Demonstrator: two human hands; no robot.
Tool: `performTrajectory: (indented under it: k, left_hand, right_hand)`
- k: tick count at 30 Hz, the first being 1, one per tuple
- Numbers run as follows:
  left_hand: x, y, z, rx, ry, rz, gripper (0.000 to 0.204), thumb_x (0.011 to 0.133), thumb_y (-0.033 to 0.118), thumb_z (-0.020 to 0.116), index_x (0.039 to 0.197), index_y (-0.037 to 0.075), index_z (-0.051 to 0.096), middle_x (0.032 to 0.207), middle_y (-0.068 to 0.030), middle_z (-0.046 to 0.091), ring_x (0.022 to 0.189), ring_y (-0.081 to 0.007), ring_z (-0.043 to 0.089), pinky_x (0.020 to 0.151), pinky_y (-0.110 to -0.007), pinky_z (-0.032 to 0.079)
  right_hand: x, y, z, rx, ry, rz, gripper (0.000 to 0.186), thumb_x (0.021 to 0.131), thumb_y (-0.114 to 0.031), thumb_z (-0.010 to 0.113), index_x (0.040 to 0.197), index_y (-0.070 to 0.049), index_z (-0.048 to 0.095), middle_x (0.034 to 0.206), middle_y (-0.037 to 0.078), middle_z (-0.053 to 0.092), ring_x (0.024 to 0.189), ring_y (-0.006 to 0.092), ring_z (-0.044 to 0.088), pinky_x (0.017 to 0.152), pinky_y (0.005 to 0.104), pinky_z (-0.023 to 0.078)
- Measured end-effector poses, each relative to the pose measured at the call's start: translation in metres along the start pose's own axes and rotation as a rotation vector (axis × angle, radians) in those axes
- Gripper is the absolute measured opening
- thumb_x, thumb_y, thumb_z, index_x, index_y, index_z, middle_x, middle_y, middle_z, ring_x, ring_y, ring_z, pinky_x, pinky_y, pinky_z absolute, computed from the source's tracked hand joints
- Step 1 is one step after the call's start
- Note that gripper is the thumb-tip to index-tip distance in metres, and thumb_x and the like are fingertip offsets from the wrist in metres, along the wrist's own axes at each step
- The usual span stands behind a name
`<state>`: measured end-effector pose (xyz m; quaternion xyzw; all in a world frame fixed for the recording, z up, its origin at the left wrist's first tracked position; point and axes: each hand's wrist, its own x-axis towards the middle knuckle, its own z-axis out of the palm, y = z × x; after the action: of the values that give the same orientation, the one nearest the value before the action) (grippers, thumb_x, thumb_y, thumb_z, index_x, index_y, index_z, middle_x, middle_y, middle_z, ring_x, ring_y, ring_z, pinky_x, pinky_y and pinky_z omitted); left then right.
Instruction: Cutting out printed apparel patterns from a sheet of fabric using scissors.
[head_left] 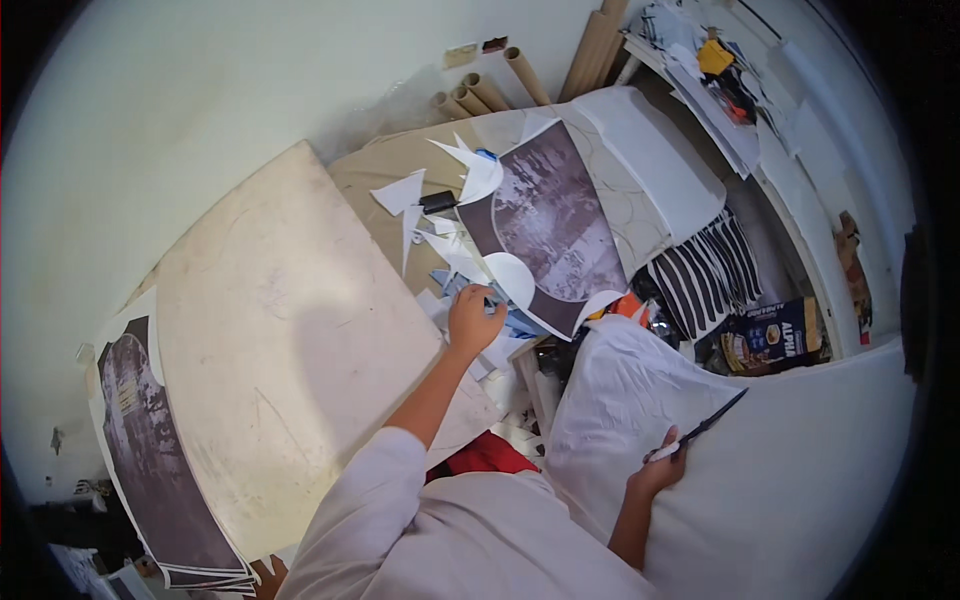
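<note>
In my right hand [662, 468], at the lower right, is a pair of scissors [714, 417] with a white handle and dark blades that lie together, pointing up and right. My left hand [474, 320] reaches over the table with its fingers curled in; what they hold, if anything, is hidden. Just beyond it lies a large dark printed sheet [560, 215] with a pale mottled pattern and curved cut-outs along its edges. White paper offcuts [402, 192] are scattered left of the sheet. Blue pieces [522, 322] show beside my left fingers.
A big cream board [265, 290] spans the left, with more dark printed sheets [150, 440] along its edge. Another person's hand [268, 578] touches there. Cardboard tubes [487, 92] stand at the wall. A black-striped stack [710, 275] and cluttered shelf [700, 95] are right.
</note>
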<state>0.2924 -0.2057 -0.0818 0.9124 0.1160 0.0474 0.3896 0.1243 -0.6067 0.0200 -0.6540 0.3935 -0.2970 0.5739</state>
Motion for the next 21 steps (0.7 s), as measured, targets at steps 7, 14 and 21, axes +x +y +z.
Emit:
performTrajectory:
  k: [7, 14, 21]
  left_hand:
    - [0.083, -0.127, 0.132, -0.174, -0.366, -0.132, 0.061, 0.103, 0.050, 0.048, 0.152, 0.013, 0.052, 0.157, -0.0174, 0.050, 0.146, -0.0341, 0.045, 0.115, -0.051, 0.040]
    - [0.100, -0.113, 0.147, 0.284, -0.455, -0.121, 0.044, 0.104, 0.039, 0.051, 0.118, 0.003, 0.072, 0.114, -0.0259, 0.072, 0.110, -0.0428, 0.068, 0.098, -0.052, 0.050]
    - [0.108, -0.088, 0.099, -0.323, -0.293, -0.580, 0.040, 0.086, 0.041, 0.077, 0.095, 0.002, 0.078, 0.092, -0.0172, 0.077, 0.090, -0.0335, 0.074, 0.080, -0.045, 0.055]
  right_hand:
    - [-0.057, 0.002, -0.022, 0.026, -0.012, 0.117, 0.032, 0.109, -0.029, 0.048, 0.118, -0.004, 0.067, 0.113, 0.020, 0.074, 0.044, 0.0058, 0.045, 0.037, 0.0242, 0.023]
    - [-0.032, -0.034, -0.052, 0.113, 0.333, 0.064, 0.030, 0.108, -0.018, 0.050, 0.126, 0.000, 0.065, 0.109, 0.015, 0.071, 0.051, 0.0062, 0.050, 0.038, 0.0249, 0.022]
    - [0.059, -0.003, -0.108, -0.063, 0.467, -0.010, 0.024, 0.107, -0.021, 0.058, 0.121, -0.004, 0.067, 0.099, 0.005, 0.075, 0.048, 0.0049, 0.041, 0.041, 0.0258, 0.024]
